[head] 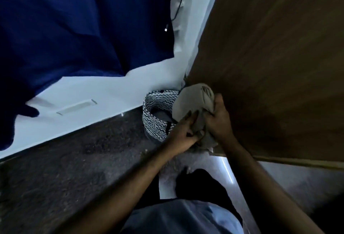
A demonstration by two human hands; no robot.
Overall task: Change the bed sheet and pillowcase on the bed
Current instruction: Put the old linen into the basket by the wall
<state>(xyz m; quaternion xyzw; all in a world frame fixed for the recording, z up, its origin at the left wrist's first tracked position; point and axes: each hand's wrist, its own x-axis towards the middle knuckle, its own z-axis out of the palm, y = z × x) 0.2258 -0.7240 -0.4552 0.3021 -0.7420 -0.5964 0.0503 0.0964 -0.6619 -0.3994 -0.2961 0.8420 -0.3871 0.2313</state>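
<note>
Grey cloth bundle is held in both hands over a zigzag-patterned basket.

Detail: the bundle, prob. a used pillowcase or sheet, is gripped just beside a brown wooden panel and above the basket's right rim. The left hand is curled into the bundle's lower folds; the right hand is clamped round its right side, thumb up. The basket is stood on dark speckled floor against the white bed base, w/ something dark already inside. Blue sheet is draped over the mattress above. To do the step well, the bundle should be kept compact, centred over the opening, then lowered so no corner is left trailing over the rim.
</note>
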